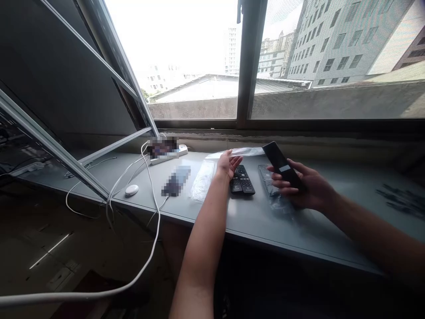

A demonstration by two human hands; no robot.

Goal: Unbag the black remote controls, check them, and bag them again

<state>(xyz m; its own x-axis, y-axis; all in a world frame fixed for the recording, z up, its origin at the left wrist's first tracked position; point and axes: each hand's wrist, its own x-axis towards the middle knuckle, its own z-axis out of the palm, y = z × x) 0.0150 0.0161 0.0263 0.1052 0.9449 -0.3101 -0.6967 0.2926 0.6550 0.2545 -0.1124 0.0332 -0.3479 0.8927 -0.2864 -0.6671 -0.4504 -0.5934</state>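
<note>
My left hand (229, 165) pinches a clear plastic bag (248, 152), which stretches rightward above the desk. In my right hand (310, 184) is a black remote control (282, 161), tilted with its labelled back towards me. The remote's far end meets the right end of the bag; whether it is inside, I cannot tell. Below and between my hands, black remotes (245, 180) lie side by side, buttons up. More remotes in clear plastic (269, 184) lie beneath my right hand. A stack of clear bags (202, 179) lies left of my left forearm.
A blurred-out phone-like object (175, 180) with a cable and a white round device (131, 190) are on the desk's left. White cables (154, 208) hang over the front edge. A power strip (169, 156) sits near the metal frame (113, 144). Dark items (403, 199) lie far right.
</note>
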